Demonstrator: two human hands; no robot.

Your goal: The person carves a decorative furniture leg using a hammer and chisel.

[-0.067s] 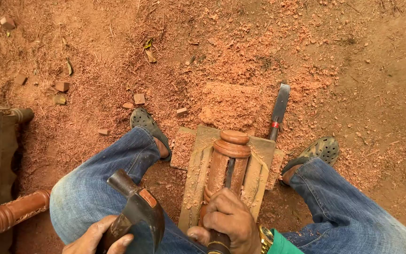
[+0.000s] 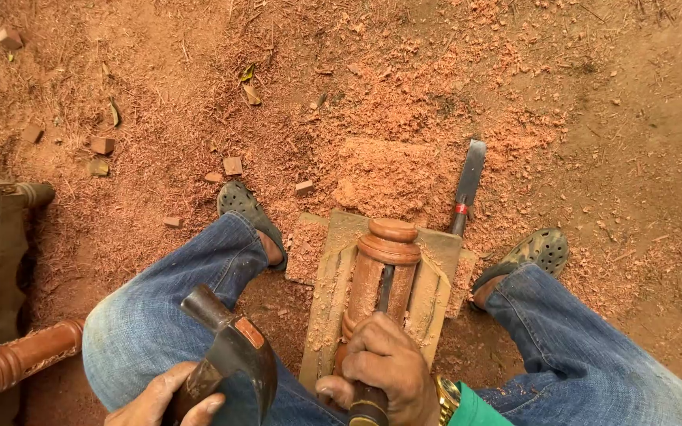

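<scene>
A reddish turned wooden post (image 2: 384, 272) lies lengthwise on a pale wooden board (image 2: 333, 292) between my knees. My right hand (image 2: 384, 371), with a gold watch and a green sleeve, is shut on a chisel (image 2: 386, 288) whose dark blade rests in a groove along the post. My left hand (image 2: 163, 398) grips a hammer (image 2: 230, 355) with a dark steel head, held above my left thigh and apart from the chisel. The hammer's handle is mostly hidden by my fingers.
A second chisel (image 2: 467, 185) with a red band lies on the ground past the board's far right corner. Wood chips and small offcut blocks (image 2: 233, 166) cover the red soil. My feet in clogs (image 2: 250, 209) flank the board. A carved furniture piece (image 2: 9, 363) stands at the left.
</scene>
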